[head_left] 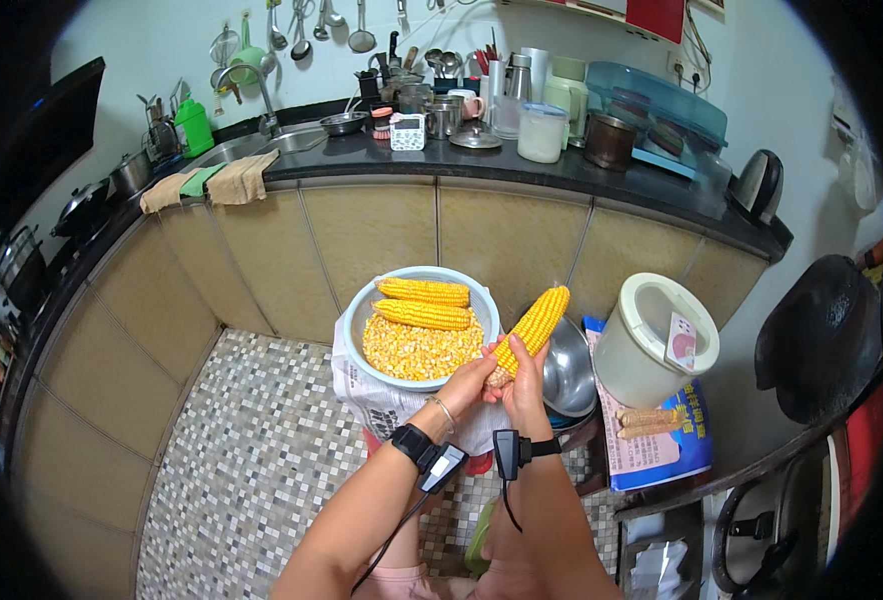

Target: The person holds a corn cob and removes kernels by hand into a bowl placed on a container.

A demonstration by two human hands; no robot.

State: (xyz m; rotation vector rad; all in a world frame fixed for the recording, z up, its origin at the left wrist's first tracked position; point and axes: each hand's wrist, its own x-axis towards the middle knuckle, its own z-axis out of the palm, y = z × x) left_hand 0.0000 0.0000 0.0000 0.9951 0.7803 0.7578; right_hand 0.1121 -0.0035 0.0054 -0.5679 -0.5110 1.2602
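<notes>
A yellow corn cob (539, 322) is held upright at a slant by both my hands. My left hand (475, 374) grips its lower end, and my right hand (517, 380) wraps round its lower part just to the right. Left of them, a light blue basin (351, 355) holds loose yellow kernels (411, 350) with two whole cobs (421, 293) lying on top. The basin rests on a white printed sack (349, 385). Close to my right hand are metal bowls (571, 365).
At right stand a lidded cream bucket (621, 350), bare cobs (646, 423) on a printed blue bag (676, 460) and a black pan (801, 340). Ahead runs a curved dark counter (391, 165) with a sink (291, 140) and kitchenware. Tiled floor (221, 440) shows at left.
</notes>
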